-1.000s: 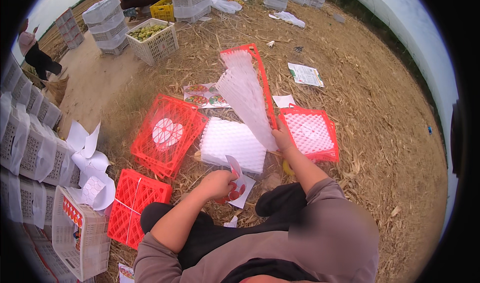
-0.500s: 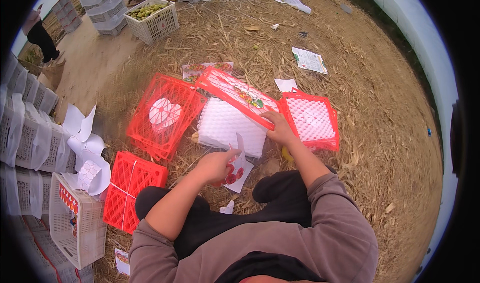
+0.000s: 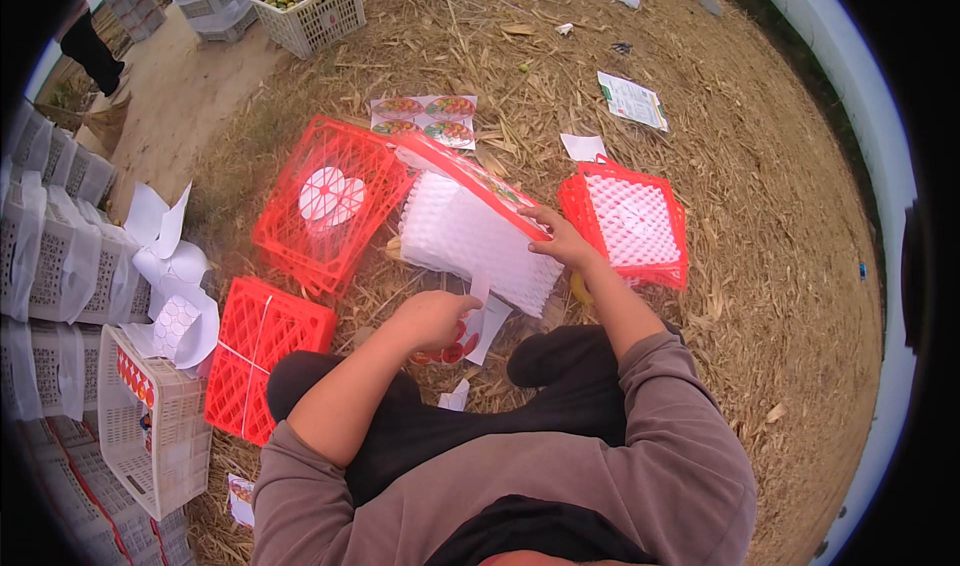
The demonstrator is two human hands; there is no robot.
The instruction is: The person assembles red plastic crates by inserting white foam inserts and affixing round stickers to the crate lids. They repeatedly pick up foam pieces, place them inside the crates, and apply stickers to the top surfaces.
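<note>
Head view, with clock directions taken from the white foam-net stack (image 3: 470, 236) at centre: at 3 o'clock, the person's right hand (image 3: 564, 241) is closed on the near end of a red lattice crate (image 3: 466, 174), thumb and fingers clasping its rim, the crate tilted over the stack. At 7 o'clock, the left hand (image 3: 432, 322) has its fingers curled around a sheet of round red stickers (image 3: 456, 352). More red crates (image 3: 290, 191) with round white labels lie toward 10 o'clock, and foam-lined red crates (image 3: 676, 241) sit near 3 o'clock. Strapped red crates (image 3: 262, 351) lie at 8 o'clock, and an oval-sticker sheet (image 3: 425, 119) at 11.
</note>
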